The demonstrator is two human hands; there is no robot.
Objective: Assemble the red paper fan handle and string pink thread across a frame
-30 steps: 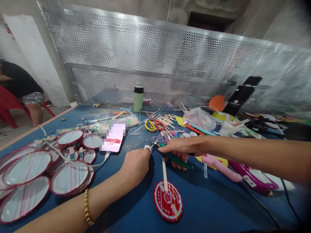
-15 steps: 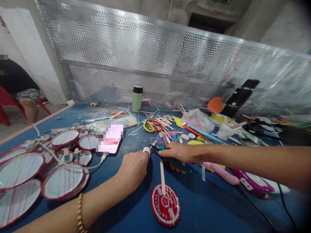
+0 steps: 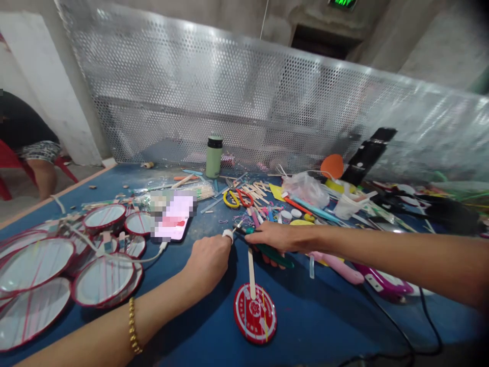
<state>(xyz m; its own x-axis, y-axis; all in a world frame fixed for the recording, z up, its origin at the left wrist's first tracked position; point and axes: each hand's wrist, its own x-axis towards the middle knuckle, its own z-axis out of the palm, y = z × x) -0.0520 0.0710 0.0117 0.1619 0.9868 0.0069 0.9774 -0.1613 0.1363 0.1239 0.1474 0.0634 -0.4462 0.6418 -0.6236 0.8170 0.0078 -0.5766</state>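
My right hand (image 3: 273,237) is wrapped round green-handled pliers (image 3: 275,256), whose dark jaws point left toward my other hand. The fingers of my left hand (image 3: 209,261) are pinched closed, with a white wrap (image 3: 228,234) at a fingertip. A thin pale stick (image 3: 238,225) juts from this pinch beside the plier jaws; whether the jaws touch it is too small to tell. Below the hands lies a round red disc (image 3: 255,322) with white print, and a flat wooden stick (image 3: 251,275) rests on its upper edge.
Several red-rimmed round mirrors (image 3: 103,280) pile up at left, near a plugged-in phone (image 3: 178,219). Scissors (image 3: 237,198), wooden sticks (image 3: 260,192) and a plastic bag (image 3: 305,188) lie behind the hands. A green bottle (image 3: 214,157) stands before a perforated metal screen (image 3: 191,86). A person (image 3: 28,132) sits at far left.
The view has shifted slightly, so the table things sit a little differently in the picture. Both hands keep nearly the same pose, with the pliers still by the left fingertips.
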